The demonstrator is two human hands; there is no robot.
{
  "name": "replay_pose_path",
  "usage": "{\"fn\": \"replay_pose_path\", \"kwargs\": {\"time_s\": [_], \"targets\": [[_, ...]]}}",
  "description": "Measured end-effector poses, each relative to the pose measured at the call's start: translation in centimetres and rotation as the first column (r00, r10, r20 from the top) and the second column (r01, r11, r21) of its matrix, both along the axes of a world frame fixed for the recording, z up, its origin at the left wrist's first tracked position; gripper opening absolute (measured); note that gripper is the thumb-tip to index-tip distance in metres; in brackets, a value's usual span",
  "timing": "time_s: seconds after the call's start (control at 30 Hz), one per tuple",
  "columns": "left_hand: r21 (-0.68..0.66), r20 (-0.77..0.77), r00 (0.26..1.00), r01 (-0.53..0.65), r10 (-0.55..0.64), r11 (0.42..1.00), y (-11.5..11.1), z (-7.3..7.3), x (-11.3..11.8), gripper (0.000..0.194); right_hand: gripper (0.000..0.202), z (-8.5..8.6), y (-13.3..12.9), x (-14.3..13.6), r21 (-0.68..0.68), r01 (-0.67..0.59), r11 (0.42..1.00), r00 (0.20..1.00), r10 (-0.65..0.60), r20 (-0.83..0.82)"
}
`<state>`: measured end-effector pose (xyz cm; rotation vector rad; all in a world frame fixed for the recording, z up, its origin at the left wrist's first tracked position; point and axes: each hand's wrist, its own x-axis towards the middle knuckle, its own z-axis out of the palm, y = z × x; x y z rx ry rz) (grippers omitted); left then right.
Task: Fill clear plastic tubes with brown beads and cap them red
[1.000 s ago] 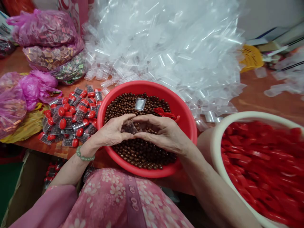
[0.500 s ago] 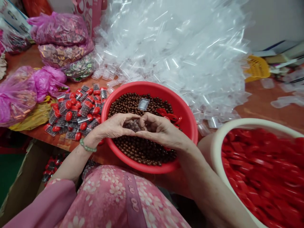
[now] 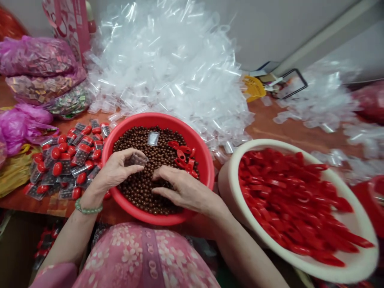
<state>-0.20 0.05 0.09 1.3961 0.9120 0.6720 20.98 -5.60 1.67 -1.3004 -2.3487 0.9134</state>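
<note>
My left hand (image 3: pixel 118 170) grips a small clear plastic container (image 3: pixel 136 158) between thumb and fingers, over the left part of a red basin (image 3: pixel 211 176). Brown round balls (image 3: pixel 150 188) fill much of that basin. Just above the balls, my right hand (image 3: pixel 183 188) has its thumb and fingers apart, with nothing seen between them. Another clear container (image 3: pixel 153 138) lies on the balls toward the back. Several red caps (image 3: pixel 183 156) rest on the balls at the basin's right side.
Filled containers with red caps (image 3: pixel 75 160) are heaped left of the basin. Behind it rises a large pile of clear containers (image 3: pixel 168 68). A cream tub (image 3: pixel 231 184) of red caps stands at the right. Pink bags (image 3: pixel 36 56) and a yellow basket (image 3: pixel 253 88) lie farther back.
My hands were together around the container; now they are apart. My right hand has come down to the balls, while my left still holds the container. The view has swung right.
</note>
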Motion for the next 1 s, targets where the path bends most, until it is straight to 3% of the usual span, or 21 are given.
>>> {"fn": "replay_pose_path", "kwargs": {"time_s": [0.07,0.1,0.17,0.23,0.37,0.53,0.6,0.7,0.77,0.83,0.9,1.0], "targets": [[0.009,-0.005,0.999,-0.050,0.050,0.999,0.0,0.1,0.1,0.019,0.007,-0.3,0.6,1.3,0.083,0.087,0.993,0.982,-0.100,0.159],[0.014,-0.007,0.998,-0.067,0.067,0.998,0.0,0.1,0.1,0.018,0.009,-0.6,1.1,1.9,0.152,0.174,0.973,0.945,-0.208,0.251],[0.016,-0.013,0.997,-0.081,0.081,0.997,-0.1,0.0,0.2,0.018,0.012,-1.2,2.3,3.0,0.284,0.326,0.902,0.809,-0.422,0.410],[0.009,-0.018,0.997,-0.074,0.074,0.997,-0.1,-0.1,0.2,0.017,0.015,-1.7,3.4,3.6,0.345,0.393,0.852,0.680,-0.522,0.514],[0.008,-0.005,0.998,-0.058,0.059,0.998,-0.3,-0.3,0.3,0.015,0.023,-2.1,4.8,3.0,0.385,0.367,0.847,0.553,-0.531,0.642],[0.001,0.033,0.996,-0.077,0.077,0.997,-0.3,-0.3,0.4,0.015,0.020,-2.0,4.9,2.5,0.334,0.374,0.865,0.559,-0.498,0.663],[-0.010,0.050,0.995,-0.082,0.082,0.997,-0.3,-0.2,0.3,0.015,0.020,-1.8,4.6,2.9,0.306,0.443,0.842,0.646,-0.537,0.542],[-0.073,0.082,0.990,-0.106,0.112,0.992,-0.5,-0.2,0.4,0.015,0.026,-1.6,4.2,3.4,0.145,0.578,0.803,0.805,-0.591,0.063],[-0.154,0.109,0.985,-0.120,0.137,0.981,-0.8,-0.3,0.6,0.018,0.032,-1.6,4.0,3.0,-0.070,0.599,0.798,0.756,-0.592,-0.277],[-0.217,0.146,0.976,-0.126,0.160,0.968,-1.2,-0.4,1.1,0.020,0.039,-1.6,3.8,1.9,-0.283,0.541,0.792,0.643,-0.607,-0.467],[-0.228,0.160,0.972,-0.130,0.169,0.965,-1.6,-0.4,1.5,0.019,0.046,-1.7,3.6,0.4,-0.419,0.453,0.787,0.567,-0.617,-0.545],[-0.190,0.114,0.979,-0.149,0.172,0.970,-2.1,-0.2,2.1,0.017,0.051,-1.6,3.3,-1.4,-0.483,0.350,0.803,0.556,-0.593,-0.582]]}}
